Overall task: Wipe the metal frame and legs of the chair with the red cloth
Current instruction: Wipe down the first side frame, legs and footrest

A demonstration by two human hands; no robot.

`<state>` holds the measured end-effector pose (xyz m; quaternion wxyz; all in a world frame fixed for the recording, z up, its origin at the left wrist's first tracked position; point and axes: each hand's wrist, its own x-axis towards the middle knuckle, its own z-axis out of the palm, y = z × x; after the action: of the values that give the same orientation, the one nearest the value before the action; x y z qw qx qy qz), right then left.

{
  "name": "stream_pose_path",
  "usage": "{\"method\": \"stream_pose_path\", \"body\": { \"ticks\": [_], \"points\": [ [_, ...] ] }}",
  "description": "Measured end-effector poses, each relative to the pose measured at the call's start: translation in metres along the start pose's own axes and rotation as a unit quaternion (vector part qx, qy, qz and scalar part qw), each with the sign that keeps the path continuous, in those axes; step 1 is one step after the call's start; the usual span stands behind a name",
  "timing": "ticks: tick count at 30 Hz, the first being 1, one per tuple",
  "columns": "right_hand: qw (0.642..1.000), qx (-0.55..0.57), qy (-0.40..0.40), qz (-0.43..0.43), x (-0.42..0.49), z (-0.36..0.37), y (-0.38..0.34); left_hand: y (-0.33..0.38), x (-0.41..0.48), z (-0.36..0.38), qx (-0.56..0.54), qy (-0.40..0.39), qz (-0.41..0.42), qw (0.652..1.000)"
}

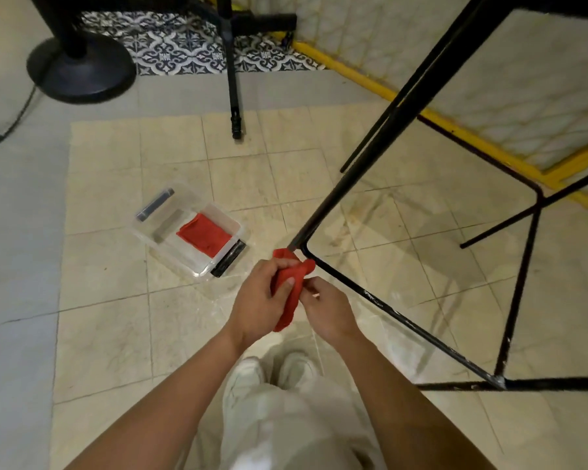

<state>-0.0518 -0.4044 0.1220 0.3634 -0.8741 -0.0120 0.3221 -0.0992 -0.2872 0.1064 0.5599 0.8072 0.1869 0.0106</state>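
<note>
Head view: both forearms reach forward from 6 o'clock and meet at the centre of the frame, wrists near each other. The left hand has its fingers curled round the red cloth, with its thumb laid across the bunched fabric. The right hand pinches the same cloth from the 3 o'clock side, its fingers bent inward. The cloth's upper end lies against the bottom corner of the black chair frame, where the slanted leg rises toward 1 o'clock and the scuffed lower rail runs off toward 4 o'clock; its lower end hangs between the hands.

On the tiled floor at 10 o'clock from the hands lies a clear plastic box holding a second folded red cloth. A round black fan base sits at 11 o'clock. Light shoes show at 6 o'clock.
</note>
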Motion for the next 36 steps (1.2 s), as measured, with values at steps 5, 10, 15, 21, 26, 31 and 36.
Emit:
{"method": "stream_pose_path", "body": {
  "ticks": [5,10,15,21,26,31,36],
  "points": [
    [0.991,0.071,0.108,-0.031,-0.013,-0.021,0.009,0.022,0.005,0.018,0.053,0.001,0.058,0.997],
    [0.984,0.043,0.161,-0.057,-0.024,-0.033,0.028,0.034,0.018,0.040,0.124,0.001,0.065,0.990],
    [0.974,-0.043,0.208,-0.072,-0.029,-0.045,0.043,0.027,0.023,0.051,0.175,0.015,0.034,0.984],
    [0.973,-0.032,0.223,-0.043,-0.029,-0.060,0.057,0.032,0.024,0.081,0.199,-0.012,0.059,0.978],
    [0.976,-0.014,0.216,-0.038,-0.028,-0.067,0.059,0.034,0.023,0.088,0.202,-0.049,0.064,0.976],
    [0.974,-0.005,0.223,-0.032,-0.030,-0.074,0.062,0.029,0.033,0.077,0.217,-0.010,0.047,0.975],
    [0.976,-0.009,0.215,-0.020,-0.029,-0.074,0.068,0.024,0.046,0.068,0.198,-0.004,-0.016,0.980]
  ]
}}
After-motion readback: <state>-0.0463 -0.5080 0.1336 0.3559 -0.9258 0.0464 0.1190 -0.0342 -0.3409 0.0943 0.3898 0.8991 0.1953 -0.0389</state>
